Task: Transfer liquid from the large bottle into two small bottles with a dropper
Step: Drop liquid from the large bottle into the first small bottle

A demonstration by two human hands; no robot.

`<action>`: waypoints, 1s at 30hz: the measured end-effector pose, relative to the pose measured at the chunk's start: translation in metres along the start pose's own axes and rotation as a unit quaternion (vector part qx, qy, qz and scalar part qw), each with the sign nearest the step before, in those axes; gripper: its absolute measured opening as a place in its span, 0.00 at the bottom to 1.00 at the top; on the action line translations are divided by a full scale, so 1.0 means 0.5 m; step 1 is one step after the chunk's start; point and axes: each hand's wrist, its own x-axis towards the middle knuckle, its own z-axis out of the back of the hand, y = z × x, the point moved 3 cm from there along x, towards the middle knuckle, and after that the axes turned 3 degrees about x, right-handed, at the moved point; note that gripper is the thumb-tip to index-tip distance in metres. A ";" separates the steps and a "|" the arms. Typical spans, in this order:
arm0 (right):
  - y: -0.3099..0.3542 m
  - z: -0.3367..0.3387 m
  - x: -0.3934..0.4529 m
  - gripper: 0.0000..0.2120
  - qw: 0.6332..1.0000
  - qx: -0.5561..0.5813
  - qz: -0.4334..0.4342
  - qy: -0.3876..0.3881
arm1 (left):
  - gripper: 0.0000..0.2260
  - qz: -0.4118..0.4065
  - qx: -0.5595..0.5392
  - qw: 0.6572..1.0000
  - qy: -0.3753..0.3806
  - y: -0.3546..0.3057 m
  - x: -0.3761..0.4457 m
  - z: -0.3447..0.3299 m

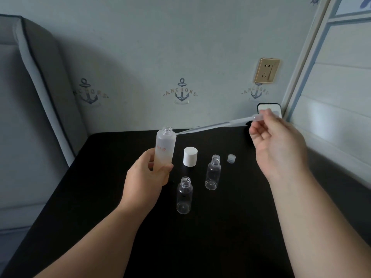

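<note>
Fingers (263, 115) pinching dropper (210, 127) bulb

L hand (145, 173) grips the lower body of a tall frosted plastic bottle (165, 149), uncapped, tilted slightly, raised above the black tabletop (220, 237). R hand (277, 145) pinches the bulb of a long clear plastic dropper (210, 126) between thumb and fingers; dropper lies nearly horizontal, tip just beside the bottle's shoulder, below the open neck. On the tabletop: white cylindrical cap (190, 156) near the frosted bottle; two small clear bottles, both open, upright: near one (184, 195), far one (213, 174). Small clear cap (231, 158) sits right of the far one. Another small clear cap (216, 157) shows just behind its neck. Wall behind: anchor-print wallpaper (181, 91), gold-framed socket (267, 70).
</note>
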 end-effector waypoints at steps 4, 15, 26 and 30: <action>-0.036 0.049 -0.007 0.04 0.998 0.040 -0.047 -0.020 | 0.19 0.003 0.011 1.000 -0.006 0.010 0.005 -0.003; -0.067 0.099 -0.020 0.09 0.995 0.024 -0.092 0.008 | 0.27 0.026 -0.020 0.999 0.009 0.020 0.000 -0.003; -0.061 0.109 -0.020 0.10 0.995 -0.001 -0.102 0.011 | 0.13 -0.144 0.014 0.985 0.094 -0.049 -0.084 0.031; -0.057 0.118 -0.015 0.09 0.995 0.007 -0.098 -0.004 | 0.18 -0.148 0.064 0.965 0.208 -0.044 -0.089 0.000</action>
